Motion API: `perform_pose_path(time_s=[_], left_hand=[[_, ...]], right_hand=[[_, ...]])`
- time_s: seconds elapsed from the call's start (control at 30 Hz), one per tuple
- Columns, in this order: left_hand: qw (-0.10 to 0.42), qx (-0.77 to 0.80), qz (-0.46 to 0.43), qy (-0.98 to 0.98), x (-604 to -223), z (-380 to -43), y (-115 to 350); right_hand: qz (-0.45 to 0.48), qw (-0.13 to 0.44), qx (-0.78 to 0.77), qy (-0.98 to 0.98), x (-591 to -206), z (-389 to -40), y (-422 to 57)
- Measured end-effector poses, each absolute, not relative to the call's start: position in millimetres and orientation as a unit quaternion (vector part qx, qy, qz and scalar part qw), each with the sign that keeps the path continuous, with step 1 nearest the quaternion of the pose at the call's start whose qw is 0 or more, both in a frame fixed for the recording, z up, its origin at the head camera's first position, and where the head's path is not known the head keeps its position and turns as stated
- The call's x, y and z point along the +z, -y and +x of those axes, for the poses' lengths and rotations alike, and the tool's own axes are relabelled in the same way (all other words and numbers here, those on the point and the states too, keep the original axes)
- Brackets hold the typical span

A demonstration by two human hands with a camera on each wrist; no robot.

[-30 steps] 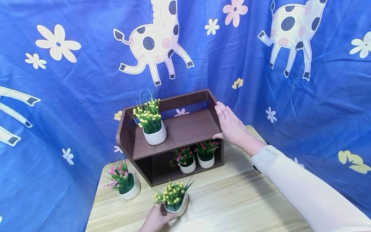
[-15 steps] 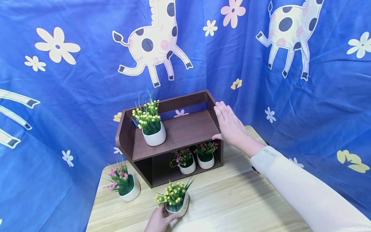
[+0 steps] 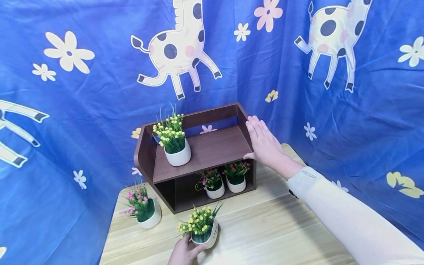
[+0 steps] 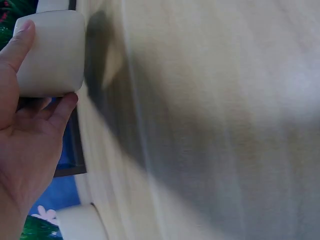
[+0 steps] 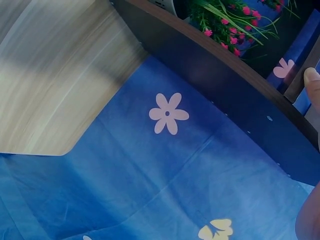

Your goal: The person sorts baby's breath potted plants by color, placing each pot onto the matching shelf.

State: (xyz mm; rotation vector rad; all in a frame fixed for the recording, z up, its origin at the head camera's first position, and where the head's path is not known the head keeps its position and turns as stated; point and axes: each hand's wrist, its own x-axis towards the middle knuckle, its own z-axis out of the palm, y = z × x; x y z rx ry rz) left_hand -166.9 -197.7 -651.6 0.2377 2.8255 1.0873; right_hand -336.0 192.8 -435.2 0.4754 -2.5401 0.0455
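Note:
Low at the front, my left hand [image 3: 184, 251] grips a white pot [image 3: 212, 236] of artificial yellow flowers, thumb on one side and fingers on the other. The left wrist view shows the pot's plain base [image 4: 52, 55] tilted toward the camera, its shadow on the table beside it. My right hand [image 3: 265, 144] lies with straight fingers along the right side panel of a dark brown two-tier shelf [image 3: 212, 147], thumb at the front edge of the upper board. In the right wrist view, only the thumb [image 5: 312, 85] and a bit of palm show.
Another yellow potted plant [image 3: 177, 156] stands on the upper board's left. Two pink-flowered pots [image 3: 216, 191] fill the lower tier's right part. A pink potted plant [image 3: 150, 217] sits left of the shelf on the wooden table [image 3: 265, 221]. A blue patterned curtain [image 3: 109, 110] hangs behind.
My left hand and the yellow potted plant have shifted slightly to the right. My right hand stays against the shelf.

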Motion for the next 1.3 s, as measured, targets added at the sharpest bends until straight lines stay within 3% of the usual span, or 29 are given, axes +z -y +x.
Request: perform_pose_path(time_s=[0.17,0.5,0.9,1.3], left_hand=[[0.063,0.379,0.088,-0.919,-629,-165,192],[0.001,0.360,0.071,-0.930,-594,-164,177],[-0.019,0.456,-0.003,-0.890,-560,-170,160],[-0.053,0.460,-0.003,-0.886,-537,-182,151]], right_hand=[[0.177,0.274,0.015,0.945,-435,-336,-193],[0.180,0.283,0.017,0.942,-436,-337,-193],[0.179,0.279,0.020,0.943,-436,-337,-194],[0.180,0.278,0.021,0.943,-438,-339,-195]])
